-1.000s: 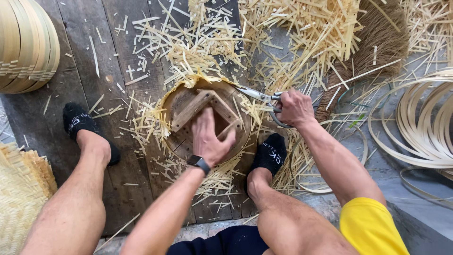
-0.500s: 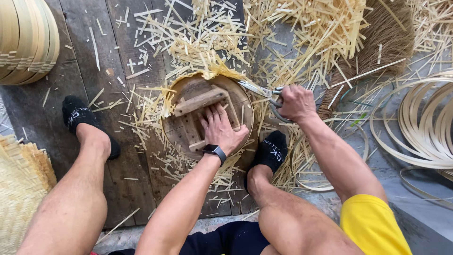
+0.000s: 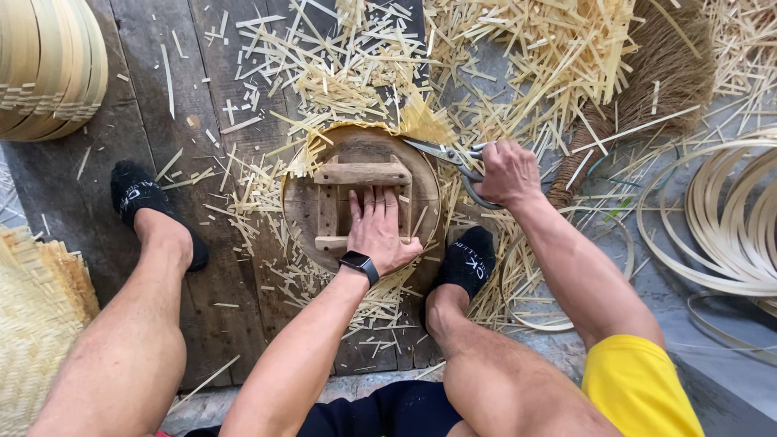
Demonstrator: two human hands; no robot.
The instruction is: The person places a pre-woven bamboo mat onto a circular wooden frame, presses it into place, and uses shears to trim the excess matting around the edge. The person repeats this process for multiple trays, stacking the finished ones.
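Note:
A round wooden form (image 3: 303,206) with a nailed wooden frame on top lies on the plank floor between my feet. Woven bamboo strips stick out from under it, at its far rim. My left hand (image 3: 377,229), with a black watch on the wrist, presses flat on the wooden frame. My right hand (image 3: 506,171) grips metal scissors (image 3: 441,154), whose blades point left at the strips along the form's upper right rim.
Cut bamboo offcuts (image 3: 518,57) litter the floor ahead. Stacked woven baskets (image 3: 44,69) stand at top left, a woven mat (image 3: 36,316) at lower left. Coiled bamboo hoops (image 3: 720,218) lie at right, beside a brown brush-like bundle (image 3: 664,73). My feet wear black socks (image 3: 469,259).
The wooden form has been turned, so its frame now lies square. My left hand shifted with it and lies flat on the frame. The scissors stay at the upper right rim.

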